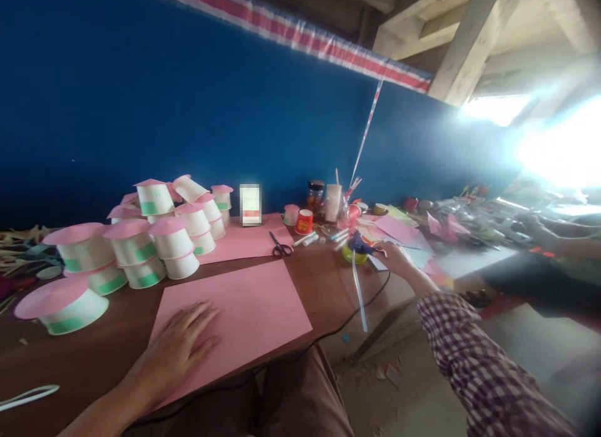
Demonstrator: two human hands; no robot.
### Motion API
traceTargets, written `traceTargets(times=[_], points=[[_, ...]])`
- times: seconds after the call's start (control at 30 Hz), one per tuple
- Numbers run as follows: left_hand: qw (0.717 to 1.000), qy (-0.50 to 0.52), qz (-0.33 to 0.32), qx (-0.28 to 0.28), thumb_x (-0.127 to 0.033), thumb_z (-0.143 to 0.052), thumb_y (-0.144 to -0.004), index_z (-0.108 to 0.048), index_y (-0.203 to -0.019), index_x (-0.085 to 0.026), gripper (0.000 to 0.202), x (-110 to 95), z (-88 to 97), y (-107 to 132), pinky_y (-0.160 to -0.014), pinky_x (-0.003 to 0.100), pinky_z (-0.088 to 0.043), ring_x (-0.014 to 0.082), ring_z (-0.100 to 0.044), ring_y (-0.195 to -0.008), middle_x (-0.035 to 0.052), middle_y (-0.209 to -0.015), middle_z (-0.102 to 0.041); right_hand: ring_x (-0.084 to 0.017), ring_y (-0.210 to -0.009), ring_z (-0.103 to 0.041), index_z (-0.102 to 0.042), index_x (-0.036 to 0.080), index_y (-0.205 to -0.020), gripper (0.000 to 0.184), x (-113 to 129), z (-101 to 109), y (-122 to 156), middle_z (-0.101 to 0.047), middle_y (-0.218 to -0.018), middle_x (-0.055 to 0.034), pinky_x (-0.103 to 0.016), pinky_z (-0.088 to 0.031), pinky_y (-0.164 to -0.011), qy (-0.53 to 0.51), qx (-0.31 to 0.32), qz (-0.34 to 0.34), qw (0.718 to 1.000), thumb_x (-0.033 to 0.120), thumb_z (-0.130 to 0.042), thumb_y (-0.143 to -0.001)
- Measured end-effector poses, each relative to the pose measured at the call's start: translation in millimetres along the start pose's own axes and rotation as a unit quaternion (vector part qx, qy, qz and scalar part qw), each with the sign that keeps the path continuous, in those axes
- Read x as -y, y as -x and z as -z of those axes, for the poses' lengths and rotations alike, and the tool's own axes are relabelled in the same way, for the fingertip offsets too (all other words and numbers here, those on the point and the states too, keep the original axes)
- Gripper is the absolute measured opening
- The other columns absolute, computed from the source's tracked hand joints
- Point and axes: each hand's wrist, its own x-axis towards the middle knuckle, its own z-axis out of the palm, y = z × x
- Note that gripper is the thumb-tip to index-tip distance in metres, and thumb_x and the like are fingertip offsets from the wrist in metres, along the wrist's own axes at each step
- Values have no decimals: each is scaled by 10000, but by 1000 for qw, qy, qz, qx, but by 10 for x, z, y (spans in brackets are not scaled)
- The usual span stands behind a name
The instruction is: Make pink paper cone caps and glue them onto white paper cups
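My left hand lies flat on a pink sheet of paper near the table's front edge, its fingers stretched out. To the right, my right hand has its fingers closed at the end of a dark blue glue gun. A long clear glue stick pokes out of it toward me. The glue gun is over a yellow-green dish. My right fingertips are small and partly hidden. Black-handled scissors lie between my hands, on the edge of another pink sheet.
White paper cups with pink cone tops are stacked at the left. A red cup, markers and a dark-lidded jar stand farther back. A black cable runs along the table's front edge. Another person's arm is at the far right.
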Motion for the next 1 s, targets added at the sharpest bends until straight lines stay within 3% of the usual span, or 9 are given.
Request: traceTargets(times=[0.13,0.37,0.5,0.57,0.67,0.83,0.9,1.0], points=[[1000,7,3,0,-572,-472,-837,-549,-1279,-223,568,-1,1,-39,-1041,465,-397,291,-453,-1261,87,-1359,-516,-226,-855,-625,-642,193,-1095,337,-66,-52,13,-684,-991,-85,-314,-440,-720,-13,-2,-3,1000,358,-559,-813],[1000,22,-4,-2,-578,-434,-853,-574,-1247,-195,567,-99,21,-228,-1050,472,-380,285,-471,-1244,119,-1339,-529,-245,-915,-628,-639,152,-1101,370,-101,-86,55,-675,-1042,-131,-342,-453,-785,-36,-24,4,999,384,-561,-824],[999,18,-12,24,-546,-427,-872,-551,-1266,-166,562,-156,31,-334,-1065,488,-352,289,-446,-1265,141,-1362,-503,-259,-936,-620,-622,156,-1123,383,42,-32,18,-650,-1095,-146,-370,-458,-804,-52,-60,-5,997,398,-537,-837],[999,15,-12,37,-512,-435,-880,-539,-1276,-148,548,-171,38,-367,-1081,484,-332,288,-427,-1281,152,-1370,-490,-257,-932,-621,-628,189,-1100,353,287,13,28,-652,-1096,-116,-379,-470,-803,-67,-82,1,994,400,-538,-832],[999,17,-6,39,-471,-453,-884,-535,-1276,-141,519,-188,48,-378,-1085,477,-330,290,-421,-1283,156,-1374,-481,-254,-972,-603,-622,200,-1112,330,905,41,166,-651,-1078,-96,-390,-469,-832,-85,-71,86,990,371,-507,-855],[998,35,-44,32,-430,-473,-884,-516,-1285,-161,485,-254,69,-309,-1095,477,-320,280,-408,-1293,139,-1379,-478,-246,-1149,-510,-567,221,-1225,397,2040,-121,634,-592,-1232,-89,-404,-392,-996,-92,72,308,944,352,-563,-849],[997,35,-52,45,-462,-452,-889,-516,-1286,-161,502,-294,81,-273,-1092,485,-322,285,-404,-1295,145,-1385,-470,-267,-1236,-444,-513,215,-1293,506,2318,-191,792,-522,-1328,-112,-422,-373,-1023,-90,141,353,920,390,-602,-827],[997,31,-39,64,-535,-396,-895,-507,-1300,-153,568,-329,100,-231,-1090,505,-314,294,-395,-1302,162,-1396,-454,-268,-1283,-400,-466,230,-1340,544,2499,-222,921,-464,-1385,-118,-424,-352,-1043,-86,211,368,901,422,-580,-844]])
